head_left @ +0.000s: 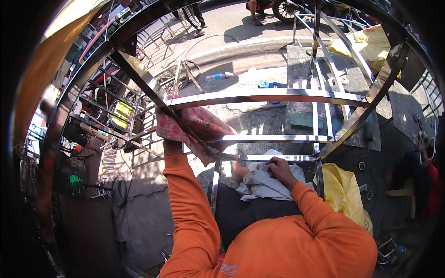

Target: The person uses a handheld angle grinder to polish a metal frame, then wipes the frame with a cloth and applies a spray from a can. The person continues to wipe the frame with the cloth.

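My left arm reaches up to a red patterned cloth (pixel 199 123) draped over a slanted bar of the shiny metal frame (pixel 269 97). My left hand (pixel 173 147) is mostly covered by this cloth; only the part near the wrist shows, and it appears closed on the fabric against the bar. The fingers themselves are hidden. Over my lap lies a light grey cloth (pixel 259 178). My right hand (pixel 283 172) rests on it with curled fingers, pinching a fold just below the frame's lowest crossbar (pixel 269 158).
The frame's bars surround me on both sides. A yellow sack (pixel 343 190) lies by my right elbow. Beyond the frame are a plastic bottle (pixel 217 77), blue discs (pixel 263 84) and a dark board (pixel 301 69). More metal frames stand left; a person in red sleeves (pixel 432 173) is far right.
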Demonstrator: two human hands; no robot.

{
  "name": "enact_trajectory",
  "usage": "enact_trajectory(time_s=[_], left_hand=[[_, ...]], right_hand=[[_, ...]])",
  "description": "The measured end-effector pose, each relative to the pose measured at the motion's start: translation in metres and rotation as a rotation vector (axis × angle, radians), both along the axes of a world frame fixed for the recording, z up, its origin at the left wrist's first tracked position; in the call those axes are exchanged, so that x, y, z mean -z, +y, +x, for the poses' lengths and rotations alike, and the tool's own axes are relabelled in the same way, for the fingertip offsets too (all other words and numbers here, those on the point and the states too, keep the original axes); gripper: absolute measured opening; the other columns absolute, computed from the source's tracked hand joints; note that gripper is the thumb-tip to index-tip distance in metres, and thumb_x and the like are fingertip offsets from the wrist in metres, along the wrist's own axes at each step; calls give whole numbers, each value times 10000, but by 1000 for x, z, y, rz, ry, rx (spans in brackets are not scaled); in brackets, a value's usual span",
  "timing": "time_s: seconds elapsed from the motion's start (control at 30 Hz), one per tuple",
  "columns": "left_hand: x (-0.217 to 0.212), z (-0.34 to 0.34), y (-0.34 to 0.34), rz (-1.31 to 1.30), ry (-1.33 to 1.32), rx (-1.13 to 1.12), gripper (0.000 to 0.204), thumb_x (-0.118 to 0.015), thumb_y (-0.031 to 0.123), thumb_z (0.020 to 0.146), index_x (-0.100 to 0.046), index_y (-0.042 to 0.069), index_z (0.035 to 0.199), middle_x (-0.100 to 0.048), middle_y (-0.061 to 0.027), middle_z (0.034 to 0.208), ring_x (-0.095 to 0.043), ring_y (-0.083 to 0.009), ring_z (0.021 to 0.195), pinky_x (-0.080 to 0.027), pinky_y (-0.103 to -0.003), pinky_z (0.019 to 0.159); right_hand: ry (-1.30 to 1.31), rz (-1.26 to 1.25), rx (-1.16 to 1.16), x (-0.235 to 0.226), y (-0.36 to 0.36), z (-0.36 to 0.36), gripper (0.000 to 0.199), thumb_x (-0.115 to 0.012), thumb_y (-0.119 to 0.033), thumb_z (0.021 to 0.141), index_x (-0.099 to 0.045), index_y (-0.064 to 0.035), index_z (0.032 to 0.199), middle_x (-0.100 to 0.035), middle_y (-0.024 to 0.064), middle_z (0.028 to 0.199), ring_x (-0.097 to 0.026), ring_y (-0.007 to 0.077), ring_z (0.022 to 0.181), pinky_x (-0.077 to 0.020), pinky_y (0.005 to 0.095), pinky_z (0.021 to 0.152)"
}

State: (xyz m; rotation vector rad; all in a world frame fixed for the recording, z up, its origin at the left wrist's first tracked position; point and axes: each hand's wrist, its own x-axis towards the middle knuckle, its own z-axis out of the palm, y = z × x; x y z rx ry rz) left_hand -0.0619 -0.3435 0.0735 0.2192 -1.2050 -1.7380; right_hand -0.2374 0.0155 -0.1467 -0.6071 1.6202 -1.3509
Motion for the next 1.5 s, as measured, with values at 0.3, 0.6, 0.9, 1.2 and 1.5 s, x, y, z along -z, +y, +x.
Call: enact_trajectory(time_s=[0.3,0.6,0.9,1.2,1.5], left_hand=[[-1,-5,10,42,63,-85,213,-526,235,1001,-595,35,972,-619,-60,782,-629,-175,690,-541,-299,621],[11,-1,9,58,16,-105,193,-539,248,1003,-579,65,957,-593,-47,835,-597,-176,713,-526,-314,626],[27,8,1,156,-67,-120,245,-532,290,993,-636,71,1030,-661,-86,861,-640,-219,660,-538,-352,501],[13,-6,24,-263,-205,-309,131,-542,179,1009,-534,60,956,-564,-29,857,-575,-146,739,-513,-283,644],[17,-4,24,60,14,-58,187,-523,220,1022,-542,41,971,-586,-52,880,-602,-166,735,-545,-289,644]], right_hand=[[31,18,-2,-2,1,0,190,-505,-61,873,-648,35,955,-657,94,724,-580,124,491,-469,276,453],[-6,14,7,0,-1,0,192,-499,-49,872,-643,41,961,-654,95,718,-578,125,484,-474,282,452],[14,11,3,-2,0,0,189,-498,-55,875,-646,34,951,-653,86,721,-575,120,487,-459,271,448],[-42,-21,-7,0,1,0,193,-484,-41,873,-641,25,962,-639,72,738,-558,109,498,-457,260,460],[-31,21,9,-3,0,0,198,-477,-47,879,-630,21,986,-632,63,733,-552,102,490,-454,255,454]])
